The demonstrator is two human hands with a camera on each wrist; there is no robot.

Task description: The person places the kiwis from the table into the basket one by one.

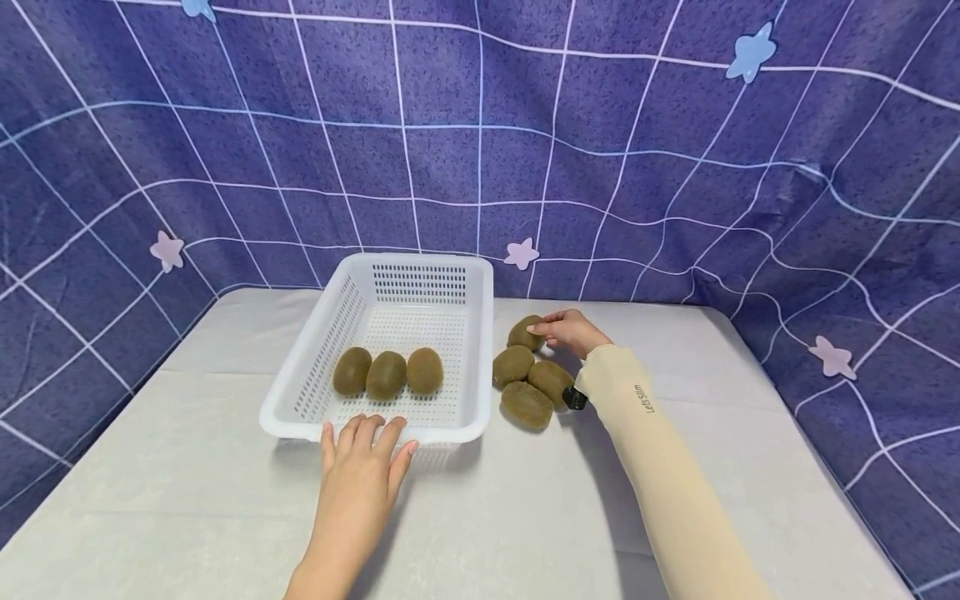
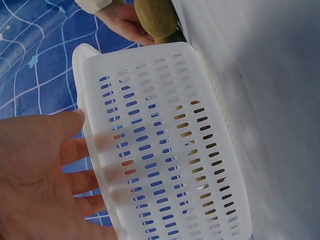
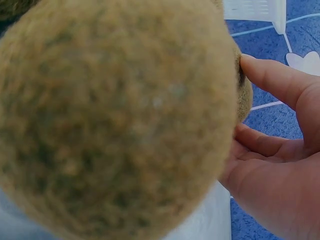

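A white perforated plastic basket [image 1: 480, 350] stands on the table with three brown kiwifruit [image 1: 386, 376] side by side in it. My left hand [image 1: 358, 475] holds its near rim, fingers over the edge; in the left wrist view they show through the slotted wall [image 2: 150, 150]. Right of the basket, my right hand [image 1: 573, 332] grips the farthest kiwifruit [image 1: 525, 332] of a loose group, thumb on one side and fingers on the other. Several more kiwifruit [image 1: 527, 406] lie just nearer. One close kiwifruit [image 3: 115, 120] hides much of the right wrist view, with the gripped kiwifruit [image 3: 244, 97] partly behind it.
A pale cloth [image 1: 187, 483] covers the table. Behind it and along both sides hangs a purple-blue curtain [image 1: 450, 158] with grid lines and star shapes. The basket's right wall stands between its inside and the loose kiwifruit.
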